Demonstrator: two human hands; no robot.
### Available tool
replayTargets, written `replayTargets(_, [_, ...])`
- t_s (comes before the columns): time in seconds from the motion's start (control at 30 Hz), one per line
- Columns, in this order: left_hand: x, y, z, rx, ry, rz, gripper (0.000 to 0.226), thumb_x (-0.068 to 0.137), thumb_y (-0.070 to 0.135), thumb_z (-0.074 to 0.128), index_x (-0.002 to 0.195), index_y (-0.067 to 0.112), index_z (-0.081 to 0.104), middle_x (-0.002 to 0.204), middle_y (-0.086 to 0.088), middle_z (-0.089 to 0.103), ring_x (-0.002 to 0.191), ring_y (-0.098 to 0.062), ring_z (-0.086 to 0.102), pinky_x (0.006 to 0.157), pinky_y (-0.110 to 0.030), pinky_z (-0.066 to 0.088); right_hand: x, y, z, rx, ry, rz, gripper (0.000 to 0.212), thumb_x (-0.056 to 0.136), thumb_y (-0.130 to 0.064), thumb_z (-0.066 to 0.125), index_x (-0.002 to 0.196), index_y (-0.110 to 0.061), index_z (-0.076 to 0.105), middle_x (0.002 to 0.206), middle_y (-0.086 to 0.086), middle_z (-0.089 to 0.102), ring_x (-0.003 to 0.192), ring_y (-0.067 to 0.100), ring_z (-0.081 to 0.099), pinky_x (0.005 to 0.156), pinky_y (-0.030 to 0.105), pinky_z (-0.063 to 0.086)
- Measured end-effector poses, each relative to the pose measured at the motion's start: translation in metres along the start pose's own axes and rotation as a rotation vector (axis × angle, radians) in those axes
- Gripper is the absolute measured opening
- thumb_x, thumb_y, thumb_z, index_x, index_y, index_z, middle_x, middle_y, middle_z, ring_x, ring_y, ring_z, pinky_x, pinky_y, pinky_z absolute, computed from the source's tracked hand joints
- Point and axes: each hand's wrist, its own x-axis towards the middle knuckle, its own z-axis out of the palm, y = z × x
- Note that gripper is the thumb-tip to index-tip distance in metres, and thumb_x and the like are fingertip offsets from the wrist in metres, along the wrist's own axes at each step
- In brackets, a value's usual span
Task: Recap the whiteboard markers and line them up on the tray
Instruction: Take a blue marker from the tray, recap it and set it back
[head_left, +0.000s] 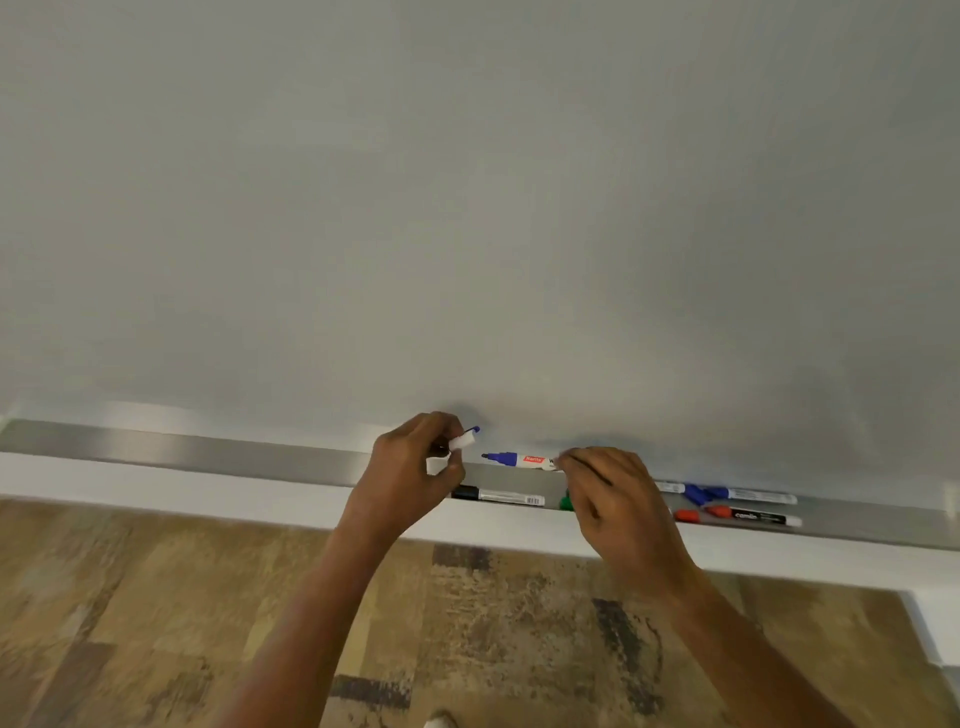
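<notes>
My right hand (608, 499) holds an uncapped blue marker (519, 460) level, its tip pointing left. My left hand (415, 467) is closed on a marker cap (464, 440), white with a blue end, a short way left of that tip. Both hands hover just above the grey metal tray (208, 452) under the whiteboard. On the tray lie a black marker (498, 496), a green piece (566, 502) partly hidden by my right hand, a blue marker (737, 493) and a red marker (753, 516) with a loose red cap (687, 515) beside it.
The whiteboard (467, 208) fills the upper view. A white ledge (156, 483) runs below the tray. Wood-pattern floor (156, 623) lies underneath. The tray stretches bare to the left of my hands.
</notes>
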Motion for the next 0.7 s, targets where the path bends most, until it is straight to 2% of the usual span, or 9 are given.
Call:
replayTargets(0.13, [0.009,0.038,-0.03,-0.234,0.073,-0.043,0.029,0.076,-0.007,0.079,0.094,0.014,0.075,0.092,0.002,0.075,0.08,-0.018,0.075,0.077,-0.023,0.063,0.008,-0.01,-0.051,0.138,0.051,0.052,0.032,0.087,-0.006,0.069,0.119,-0.008,0.068,0.118,0.009,0.068,0.11,0.026,0.062,0.091,0.044,0.058])
replayTargets(0.23, [0.009,0.059,-0.042,-0.411,0.073,-0.15,0.028,0.077,-0.005,0.081,0.092,0.019,0.079,0.087,0.002,0.078,0.082,-0.02,0.076,0.075,-0.021,0.062,0.012,-0.015,-0.083,0.222,0.149,0.056,0.027,0.096,-0.019,0.053,0.118,-0.012,0.067,0.117,0.004,0.064,0.111,0.02,0.057,0.095,0.029,0.053])
replayTargets(0.33, [0.0,0.074,-0.042,-0.595,0.078,-0.235,0.022,0.082,-0.002,0.08,0.093,0.018,0.08,0.083,0.0,0.081,0.082,-0.019,0.078,0.072,-0.018,0.057,0.007,-0.023,-0.097,0.33,0.229,0.084,0.03,0.097,-0.026,0.049,0.115,-0.012,0.069,0.114,0.001,0.063,0.108,0.013,0.059,0.094,0.017,0.051])
replayTargets(0.47, [-0.015,0.077,-0.041,-0.711,0.079,-0.342,0.021,0.084,0.005,0.08,0.096,0.023,0.082,0.08,-0.004,0.081,0.084,-0.022,0.078,0.084,-0.03,0.057,-0.006,-0.028,-0.097,0.466,0.285,0.178,0.023,0.094,-0.008,0.059,0.113,-0.012,0.072,0.109,0.0,0.065,0.103,0.014,0.063,0.09,0.011,0.05])
replayTargets(0.57, [-0.024,0.078,-0.044,-0.752,0.045,-0.373,0.019,0.083,0.013,0.08,0.1,0.021,0.083,0.087,-0.006,0.082,0.09,-0.024,0.077,0.095,-0.042,0.055,-0.015,-0.029,-0.098,0.53,0.293,0.215,0.024,0.094,-0.011,0.059,0.113,-0.014,0.072,0.11,-0.002,0.067,0.105,0.016,0.065,0.09,0.013,0.051])
replayTargets(0.7, [-0.03,0.083,-0.044,-0.77,0.0,-0.345,0.018,0.085,0.014,0.082,0.102,0.019,0.083,0.098,-0.007,0.082,0.094,-0.027,0.077,0.098,-0.049,0.056,-0.021,-0.032,-0.097,0.58,0.272,0.239,0.024,0.095,-0.014,0.059,0.114,-0.019,0.072,0.11,-0.008,0.066,0.106,0.017,0.065,0.086,0.013,0.051])
